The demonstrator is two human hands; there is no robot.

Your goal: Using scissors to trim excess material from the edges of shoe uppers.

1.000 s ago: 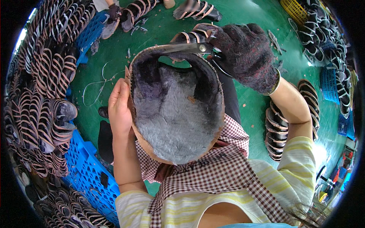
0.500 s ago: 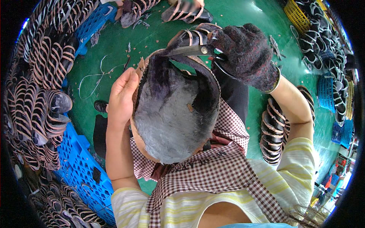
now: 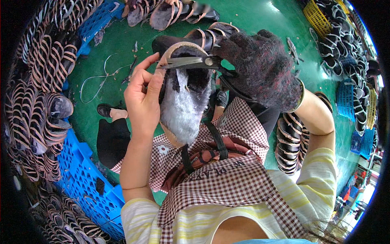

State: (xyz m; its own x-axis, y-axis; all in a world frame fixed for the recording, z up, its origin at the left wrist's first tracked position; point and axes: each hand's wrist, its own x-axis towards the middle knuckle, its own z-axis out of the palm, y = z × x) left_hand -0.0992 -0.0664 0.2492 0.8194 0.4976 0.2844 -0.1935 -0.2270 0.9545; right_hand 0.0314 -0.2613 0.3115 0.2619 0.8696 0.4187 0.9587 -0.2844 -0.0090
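Observation:
A fur-lined shoe (image 3: 180, 110) stands on end in front of me, its grey fluffy inside showing and a tan edge around its opening. My bare left hand (image 3: 142, 95) grips its left side, thumb and fingers pinching the rim. In a dark knitted glove, my right hand (image 3: 260, 69) is closed around the black handles of a pair of scissors (image 3: 185, 62). Their blades lie across the upper part of the shoe's opening, and the tip points toward my left fingers. Whether the blades are cutting anything cannot be made out.
Large stacks of shoes (image 3: 30, 110) with tan-edged strips stand at left beside a blue plastic pallet (image 3: 87, 183). More shoes (image 3: 289, 146) lie by my right elbow. At far right are a yellow basket (image 3: 317, 18) and blue baskets (image 3: 345, 99). Scraps litter the green floor (image 3: 97, 69).
The shoe has been turned and its opening looks much narrower. My left hand's grip has moved right toward its rim. The scissors now lie lower and more to the left across it.

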